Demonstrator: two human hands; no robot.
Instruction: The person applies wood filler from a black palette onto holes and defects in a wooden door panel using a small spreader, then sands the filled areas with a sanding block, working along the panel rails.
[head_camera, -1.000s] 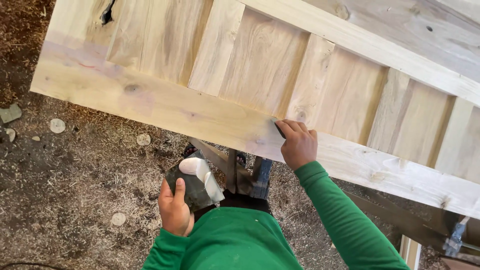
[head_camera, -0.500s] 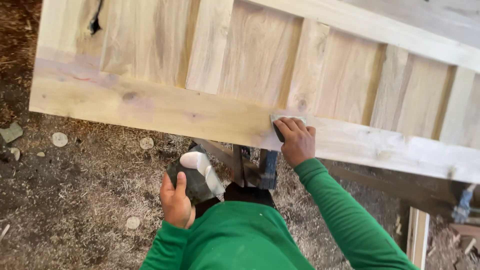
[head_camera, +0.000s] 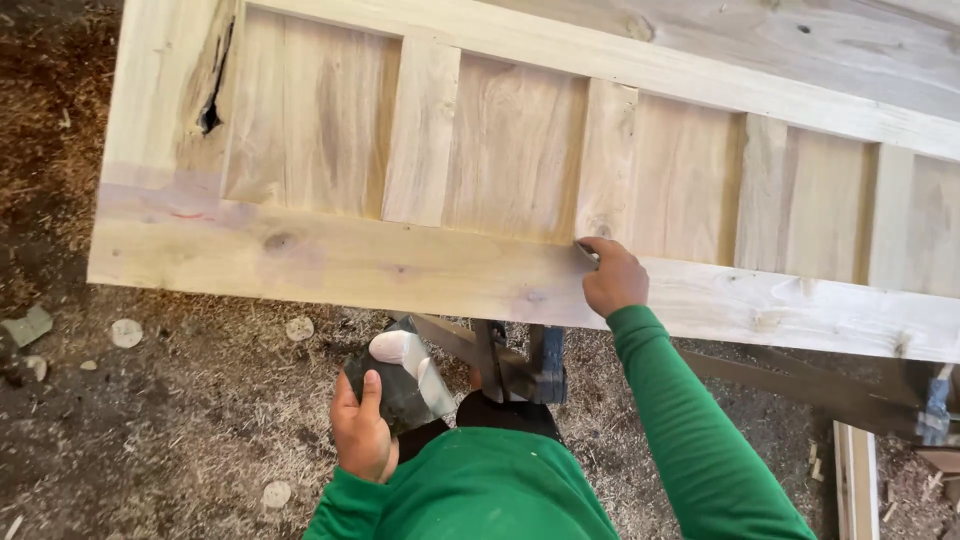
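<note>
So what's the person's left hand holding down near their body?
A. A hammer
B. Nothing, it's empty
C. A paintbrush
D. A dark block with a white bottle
D: the left hand grips a dark block together with a white bottle, while the right hand presses on the wooden panel.

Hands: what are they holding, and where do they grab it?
The left hand grips a dark block with a white top around its lower end. The right hand presses something small, mostly hidden, against the wooden panel door; what it is cannot be told.
</note>
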